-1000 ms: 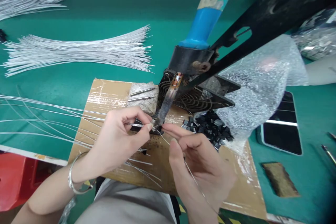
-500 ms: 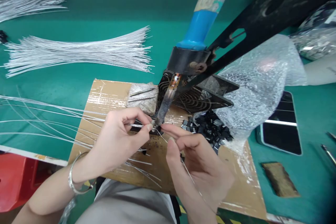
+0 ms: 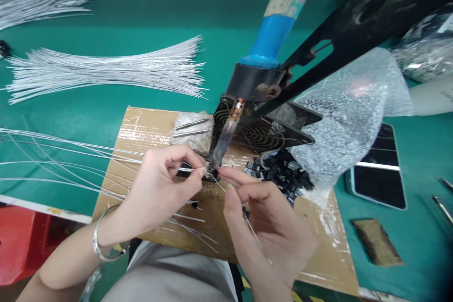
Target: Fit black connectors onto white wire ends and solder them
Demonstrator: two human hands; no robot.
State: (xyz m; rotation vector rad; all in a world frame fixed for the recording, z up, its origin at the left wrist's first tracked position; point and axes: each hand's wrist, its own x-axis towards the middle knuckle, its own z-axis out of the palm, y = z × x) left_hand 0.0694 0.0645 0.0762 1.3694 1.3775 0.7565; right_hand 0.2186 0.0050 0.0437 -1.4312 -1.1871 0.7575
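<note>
Where the fingertips meet: the left hand (image 3: 159, 184) pinches a small dark part and a thin silver wire (image 3: 182, 169) between thumb and forefinger, right against the soldering iron tip (image 3: 221, 144).
Right hand: the right hand (image 3: 264, 214) has thumb and forefinger closed on a fine strand of solder wire (image 3: 255, 233), whose end reaches the same tip; the strand trails back across the palm.
Iron: a scorched, flat grey blade slants down from a black collar and a smooth blue handle (image 3: 272, 33), clamped in a black metal bracket (image 3: 336, 37).
Beneath: a cardboard pad (image 3: 141, 127) wrapped in glossy tape, with a black wire-grille fan (image 3: 262, 132) lying on it.
Beside: small black square chips (image 3: 283, 172) spill from a crinkled bubble-wrap bag (image 3: 347, 113).
Farther out: long stiff silver wires fan in a bundle (image 3: 106, 68) on the green mat (image 3: 88, 113); a phone (image 3: 380, 174) lies at the right.
</note>
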